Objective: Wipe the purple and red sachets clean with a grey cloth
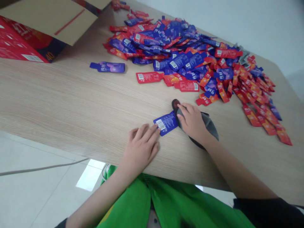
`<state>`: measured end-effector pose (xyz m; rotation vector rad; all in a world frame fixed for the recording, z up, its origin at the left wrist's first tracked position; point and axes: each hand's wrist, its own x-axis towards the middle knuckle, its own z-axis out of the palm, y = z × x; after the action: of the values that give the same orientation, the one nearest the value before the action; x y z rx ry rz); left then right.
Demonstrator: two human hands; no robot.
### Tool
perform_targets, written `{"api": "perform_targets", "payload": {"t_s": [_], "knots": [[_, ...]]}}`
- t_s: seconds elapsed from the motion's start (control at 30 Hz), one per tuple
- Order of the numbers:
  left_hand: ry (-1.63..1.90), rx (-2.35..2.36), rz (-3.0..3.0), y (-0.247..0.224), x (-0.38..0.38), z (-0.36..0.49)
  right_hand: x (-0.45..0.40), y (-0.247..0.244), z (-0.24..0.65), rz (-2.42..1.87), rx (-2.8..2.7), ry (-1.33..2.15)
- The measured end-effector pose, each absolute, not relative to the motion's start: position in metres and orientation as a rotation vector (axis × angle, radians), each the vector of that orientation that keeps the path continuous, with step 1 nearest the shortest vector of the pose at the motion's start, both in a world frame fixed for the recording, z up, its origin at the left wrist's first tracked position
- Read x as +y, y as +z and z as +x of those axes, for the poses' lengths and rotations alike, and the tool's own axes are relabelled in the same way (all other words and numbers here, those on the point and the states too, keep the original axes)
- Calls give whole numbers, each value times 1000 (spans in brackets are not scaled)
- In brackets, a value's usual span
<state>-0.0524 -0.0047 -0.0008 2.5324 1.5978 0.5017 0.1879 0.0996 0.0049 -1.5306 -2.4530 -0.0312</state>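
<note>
A blue sachet [167, 123] lies flat on the table with its barcode end toward my left hand [143, 146]. That hand is palm down, fingers stretched out, and its fingertips rest at the sachet's barcode edge. My right hand [193, 122] is wrapped over a grey and black hand-held device [210, 126] with a dark, reddish rounded tip [175, 104]. The device touches or covers the sachet's right end, so the neck there is hidden. I cannot make out exactly what kind of device it is.
A large heap of red and blue sachets [180, 61] spreads across the back and right of the wooden table [59, 104]. One purple-blue sachet [108, 67] lies apart at left. An open red carton [30, 41] stands at the back left. A cable [47, 167] runs below the table edge.
</note>
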Motion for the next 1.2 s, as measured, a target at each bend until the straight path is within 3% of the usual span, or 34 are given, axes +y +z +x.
{"api": "perform_targets", "payload": {"t_s": [0.17, 0.3, 0.43, 0.63, 0.83, 1.0, 1.2], "knots": [[507, 1573, 2535, -3, -5, -53, 95, 24, 177, -1389, -2254, -1], [488, 1594, 2538, -2, -5, -52, 68, 32, 129, -1140, -2510, 65], [481, 1601, 2534, -2, -4, -52, 66, 18, 117, -1248, -2673, -17], [526, 1596, 2533, -3, -5, -52, 101, -1, 177, -1549, -2426, -118], [518, 1602, 2544, -5, -5, -52, 107, 13, 173, -1283, -2329, 31], [499, 1610, 2550, -4, -5, -51, 85, 25, 121, -1021, -2667, 68], [502, 1621, 2534, -3, -6, -50, 90, 10, 142, -1230, -2651, -17]]}}
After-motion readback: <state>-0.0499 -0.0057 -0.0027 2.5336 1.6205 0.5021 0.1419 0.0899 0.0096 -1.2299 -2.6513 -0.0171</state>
